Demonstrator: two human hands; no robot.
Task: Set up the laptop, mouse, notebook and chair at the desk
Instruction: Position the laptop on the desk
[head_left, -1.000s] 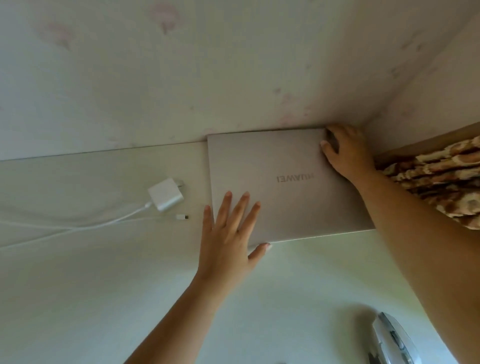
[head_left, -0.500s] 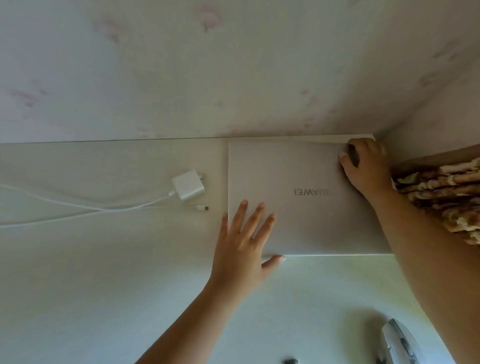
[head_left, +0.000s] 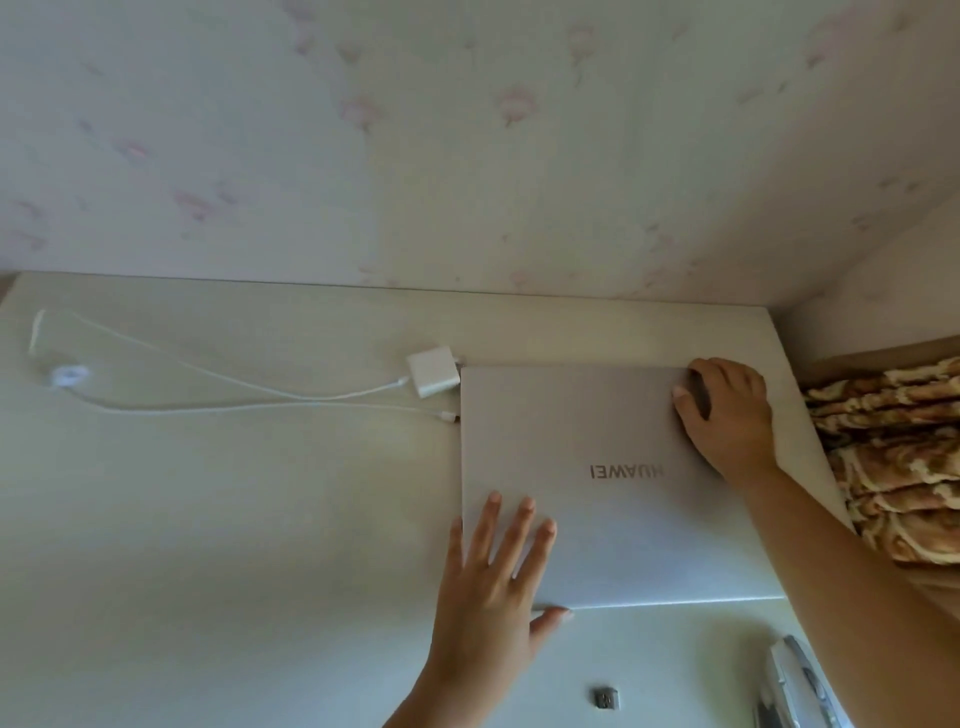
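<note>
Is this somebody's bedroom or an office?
Probably a bedroom at home: flowery pink wallpaper, a patterned blanket beside the white desk, and a closed laptop on it.

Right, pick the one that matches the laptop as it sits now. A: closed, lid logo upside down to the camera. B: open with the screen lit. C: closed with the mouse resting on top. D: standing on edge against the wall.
A: the laptop lies flat and closed on the desk, its lid logo reading upside down, with the left hand spread on its near corner.

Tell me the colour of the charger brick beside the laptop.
White charger brick, clearest in the head view.
</note>
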